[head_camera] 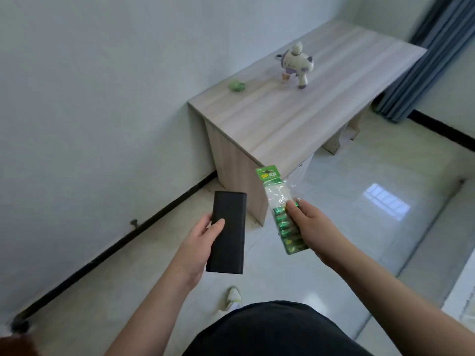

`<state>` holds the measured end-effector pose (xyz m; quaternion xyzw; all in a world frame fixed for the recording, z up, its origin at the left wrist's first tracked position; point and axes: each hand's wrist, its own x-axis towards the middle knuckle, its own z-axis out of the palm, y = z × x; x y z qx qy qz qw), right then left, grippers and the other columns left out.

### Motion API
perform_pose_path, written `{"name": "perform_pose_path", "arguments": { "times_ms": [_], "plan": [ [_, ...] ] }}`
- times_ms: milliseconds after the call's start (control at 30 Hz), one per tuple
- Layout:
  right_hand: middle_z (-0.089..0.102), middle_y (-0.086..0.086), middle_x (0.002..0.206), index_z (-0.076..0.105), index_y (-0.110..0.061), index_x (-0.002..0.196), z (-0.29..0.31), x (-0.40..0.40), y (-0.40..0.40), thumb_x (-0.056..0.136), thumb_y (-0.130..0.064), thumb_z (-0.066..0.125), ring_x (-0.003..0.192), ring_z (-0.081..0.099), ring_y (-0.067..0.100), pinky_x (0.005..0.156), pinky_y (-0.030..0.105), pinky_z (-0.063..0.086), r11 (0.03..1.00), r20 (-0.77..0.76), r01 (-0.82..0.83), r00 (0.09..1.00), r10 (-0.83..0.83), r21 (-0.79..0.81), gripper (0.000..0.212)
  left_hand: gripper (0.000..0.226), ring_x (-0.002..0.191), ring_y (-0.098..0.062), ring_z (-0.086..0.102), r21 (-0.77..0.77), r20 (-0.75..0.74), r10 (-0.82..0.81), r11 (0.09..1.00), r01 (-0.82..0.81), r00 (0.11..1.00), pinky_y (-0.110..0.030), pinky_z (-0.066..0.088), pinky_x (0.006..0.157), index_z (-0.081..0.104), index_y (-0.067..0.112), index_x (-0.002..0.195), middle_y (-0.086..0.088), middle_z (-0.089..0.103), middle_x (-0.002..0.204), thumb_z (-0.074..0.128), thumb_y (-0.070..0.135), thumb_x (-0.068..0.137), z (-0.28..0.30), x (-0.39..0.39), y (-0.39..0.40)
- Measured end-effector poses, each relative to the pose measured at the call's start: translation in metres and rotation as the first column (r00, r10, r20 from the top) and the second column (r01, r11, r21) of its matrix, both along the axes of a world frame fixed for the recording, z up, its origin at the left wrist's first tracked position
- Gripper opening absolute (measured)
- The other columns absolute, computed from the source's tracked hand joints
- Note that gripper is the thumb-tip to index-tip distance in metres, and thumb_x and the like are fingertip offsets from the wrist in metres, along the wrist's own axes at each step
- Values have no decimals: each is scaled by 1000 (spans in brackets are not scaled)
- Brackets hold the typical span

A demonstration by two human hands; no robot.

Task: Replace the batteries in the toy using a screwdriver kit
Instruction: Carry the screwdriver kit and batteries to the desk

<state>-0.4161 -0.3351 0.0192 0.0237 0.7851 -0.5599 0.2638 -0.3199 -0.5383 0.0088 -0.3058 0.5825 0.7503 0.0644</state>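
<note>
- Head view: left hand grips a black case.
- Right hand pinches a battery pack.
- The toy stands on the table, well beyond both hands.

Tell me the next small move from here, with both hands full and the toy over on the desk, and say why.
Probably step up to the desk and set both items down near the toy. The left hand holds the closed black case and the right hand grips the battery pack, so neither is free to handle the toy, which stands well out of reach.
</note>
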Motion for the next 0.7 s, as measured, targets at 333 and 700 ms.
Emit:
{"name": "perform_pose_path", "arguments": {
  "times_ms": [333,700],
  "plan": [
    [66,7,90,60,-21,102,13,-82,29,101,-39,40,79,61,20,74,39,52,964,-75,261,964,-257,55,28,21,93,-17,69,-6,-42,-333,943,334,942,-32,54,76,61,17,117,-5,72,107,54,23,98,8,-156,27],
    [67,5,89,59,-28,102,24,-179,177,101,-39,40,79,64,18,70,33,51,882,-38,468,882,-471,-62,22,23,87,-19,72,-17,-30,-404,915,403,914,-30,56,63,60,19,118,-4,74,99,53,28,98,19,-304,200]
  ]
}}
